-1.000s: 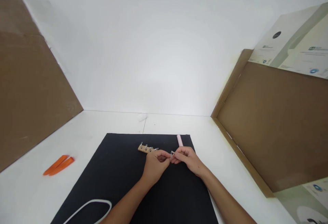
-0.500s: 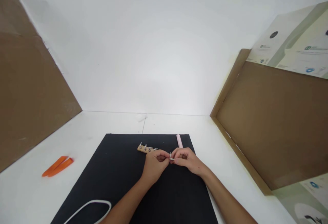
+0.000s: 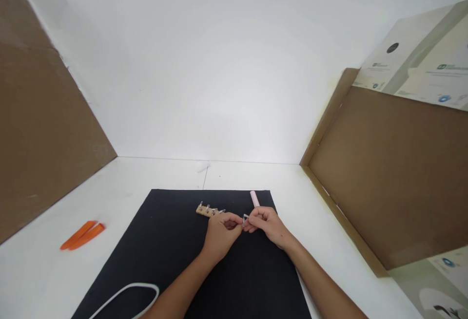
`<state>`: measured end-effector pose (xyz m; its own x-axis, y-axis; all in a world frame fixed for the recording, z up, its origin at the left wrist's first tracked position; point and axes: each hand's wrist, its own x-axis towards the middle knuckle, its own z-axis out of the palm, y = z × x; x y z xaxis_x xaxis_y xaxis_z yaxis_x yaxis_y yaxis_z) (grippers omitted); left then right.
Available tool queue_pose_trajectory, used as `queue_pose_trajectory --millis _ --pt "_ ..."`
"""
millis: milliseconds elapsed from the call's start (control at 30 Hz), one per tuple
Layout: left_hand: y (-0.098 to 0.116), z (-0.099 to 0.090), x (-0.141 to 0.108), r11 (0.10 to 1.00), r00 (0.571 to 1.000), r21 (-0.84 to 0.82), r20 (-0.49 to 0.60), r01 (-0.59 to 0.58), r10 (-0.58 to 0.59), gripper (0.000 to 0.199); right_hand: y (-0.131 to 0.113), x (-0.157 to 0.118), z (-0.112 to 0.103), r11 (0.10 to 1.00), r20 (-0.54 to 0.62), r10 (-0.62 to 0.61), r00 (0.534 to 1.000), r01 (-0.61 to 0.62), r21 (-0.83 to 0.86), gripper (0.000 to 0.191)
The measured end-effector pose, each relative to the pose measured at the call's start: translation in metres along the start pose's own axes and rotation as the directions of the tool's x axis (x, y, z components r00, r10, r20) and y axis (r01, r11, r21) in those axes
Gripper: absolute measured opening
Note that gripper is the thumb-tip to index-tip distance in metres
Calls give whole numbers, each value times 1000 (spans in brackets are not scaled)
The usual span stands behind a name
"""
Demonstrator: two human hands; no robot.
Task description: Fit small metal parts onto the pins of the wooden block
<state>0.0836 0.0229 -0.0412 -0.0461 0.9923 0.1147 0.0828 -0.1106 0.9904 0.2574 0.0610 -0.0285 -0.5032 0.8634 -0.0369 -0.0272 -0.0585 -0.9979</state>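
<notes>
My left hand [image 3: 221, 234] is closed in a pinch over the black mat, its thumb and forefinger on a small silvery piece [image 3: 243, 218]. Facing it, my right hand [image 3: 266, 222] pinches a short thin whitish stick [image 3: 246, 215] that meets the top of that piece at an angle. Fingertips hide parts of both, so whether they are joined I cannot tell. Just behind my left hand lies a tan strip [image 3: 203, 210] with several small clear and silvery pieces standing on it. A pale pink cylinder [image 3: 254, 198] lies beyond my right hand, its near end hidden.
The black mat [image 3: 164, 241] lies on a white table [image 3: 131, 178]. Two orange strips [image 3: 82, 235] rest left of the mat. A white cord [image 3: 137, 285] loops by my left forearm. Brown cardboard panels [image 3: 395, 173] stand at both sides, with a white wall [image 3: 212, 65] behind.
My right hand has turned and risen slightly. The whitish stick has swung from nearly level to the top of the silvery piece. My left hand has stayed in place.
</notes>
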Motion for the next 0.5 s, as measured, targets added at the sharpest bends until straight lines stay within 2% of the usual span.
queue_pose_trajectory --millis 300,500 --pt "2 0 0 998 1000 -61 13 27 -26 4 -4 -2 -2 997 81 -75 994 77 -18 23" --pt "1 0 0 999 1000 -48 3 18 -18 6 -3 -1 0 998 39 -39 999 41 -54 32"
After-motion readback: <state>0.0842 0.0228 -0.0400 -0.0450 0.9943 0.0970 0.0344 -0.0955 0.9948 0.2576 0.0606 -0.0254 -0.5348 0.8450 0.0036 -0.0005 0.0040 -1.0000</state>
